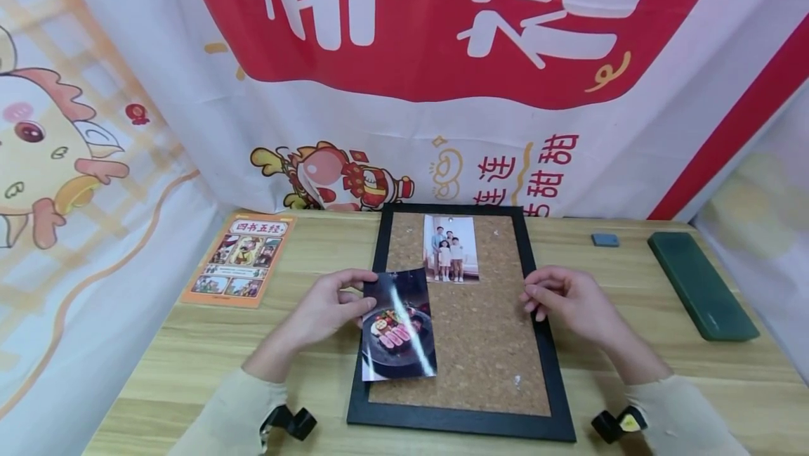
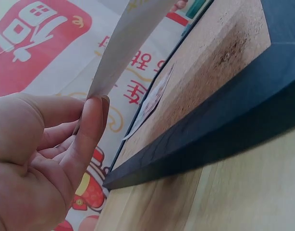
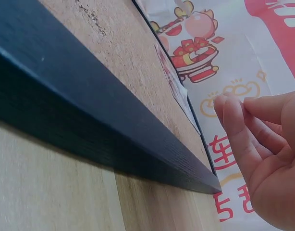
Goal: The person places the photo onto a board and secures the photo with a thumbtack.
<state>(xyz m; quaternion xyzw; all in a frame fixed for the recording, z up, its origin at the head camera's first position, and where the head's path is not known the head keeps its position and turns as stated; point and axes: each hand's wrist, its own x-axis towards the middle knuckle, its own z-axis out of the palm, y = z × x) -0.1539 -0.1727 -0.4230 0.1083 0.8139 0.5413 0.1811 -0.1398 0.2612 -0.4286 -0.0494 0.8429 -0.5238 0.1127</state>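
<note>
My left hand (image 1: 331,305) pinches the left edge of a glossy photo of sliced meat on a dark plate (image 1: 398,343). It holds the photo tilted above the left side of a black-framed cork board (image 1: 480,343); in the left wrist view the pale back of this photo (image 2: 126,48) shows, raised off the cork. A family photo (image 1: 451,249) lies at the board's top, with a small shiny pin (image 1: 450,220) at its upper edge. Over the board's right frame hovers my right hand (image 1: 569,301), fingers loosely bent, thumb near the fingertips. Nothing shows between them in the right wrist view.
Small shiny pins (image 1: 517,381) are dotted on the cork. An orange booklet (image 1: 240,259) lies left of the board. To the right are a small blue-grey block (image 1: 605,239) and a dark green case (image 1: 701,286). A printed cloth (image 1: 354,112) hangs behind the table.
</note>
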